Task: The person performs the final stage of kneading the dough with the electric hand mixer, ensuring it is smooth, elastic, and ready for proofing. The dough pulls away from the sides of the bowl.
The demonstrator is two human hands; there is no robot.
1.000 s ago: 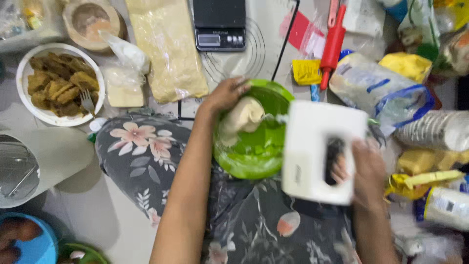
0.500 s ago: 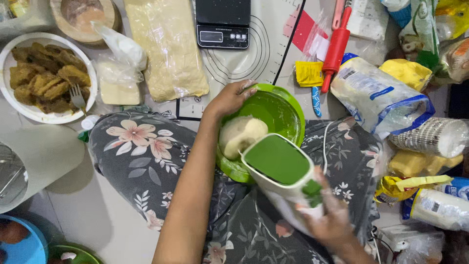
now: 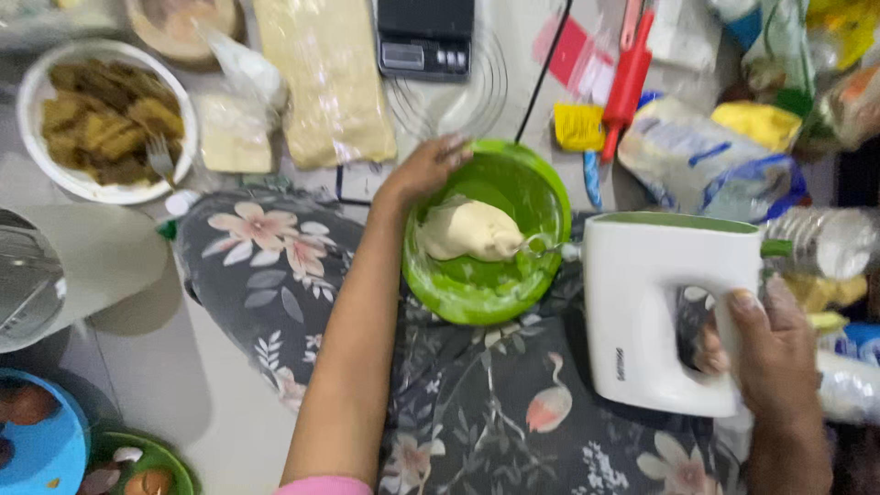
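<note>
A green bowl [image 3: 477, 280] rests on my lap, which is covered in dark floral cloth. A pale lump of dough [image 3: 469, 229] lies inside it. My left hand [image 3: 423, 169] grips the bowl's far left rim. My right hand [image 3: 775, 344] holds the handle of a white hand mixer [image 3: 642, 312]. The mixer is turned on its side, and its metal beaters [image 3: 541, 247] reach into the bowl beside the dough.
A white plate of fried pieces with a fork [image 3: 105, 119] sits at the far left. A rolled dough sheet [image 3: 325, 78], a black scale [image 3: 424, 37], a red rolling pin [image 3: 626, 82] and flour bags [image 3: 706, 160] lie beyond the bowl. A blue bowl [image 3: 37, 449] is near left.
The mixer was tipped with its green base facing me half a second ago. It is now turned sideways with the beaters back in the bowl. My left hand stayed on the rim.
</note>
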